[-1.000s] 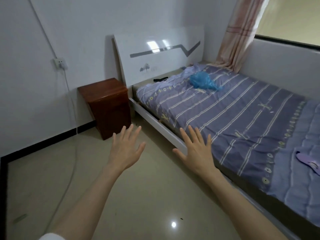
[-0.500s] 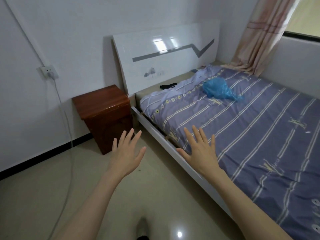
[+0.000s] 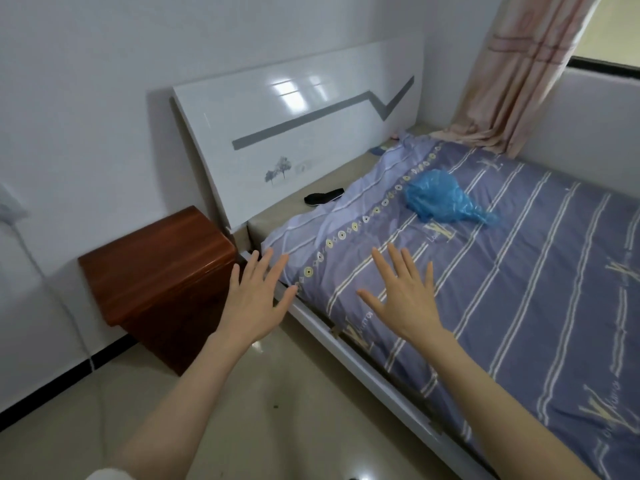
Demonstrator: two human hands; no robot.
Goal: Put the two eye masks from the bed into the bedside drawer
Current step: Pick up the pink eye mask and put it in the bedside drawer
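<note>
A black eye mask [image 3: 324, 197] lies on the bare mattress strip at the head of the bed, below the white headboard [image 3: 298, 133]. No second eye mask shows in this view. The dark red wooden bedside cabinet [image 3: 156, 271] stands left of the bed; its front and drawer face away from me. My left hand [image 3: 254, 299] hovers open, fingers spread, between the cabinet and the bed's corner. My right hand [image 3: 403, 299] is open above the purple striped bedcover [image 3: 519, 271], holding nothing.
A crumpled blue plastic bag [image 3: 440, 197] lies on the bedcover. A pink curtain [image 3: 512, 81] hangs at the far right corner. A white cable [image 3: 45, 282] runs down the wall left of the cabinet. A white bed rail [image 3: 363, 362] borders the tiled floor [image 3: 242, 410].
The view has moved closer to the head of the bed and the cabinet. Both open hands now sit nearer the bed's corner. The purple object at the bed's right edge has left the view.
</note>
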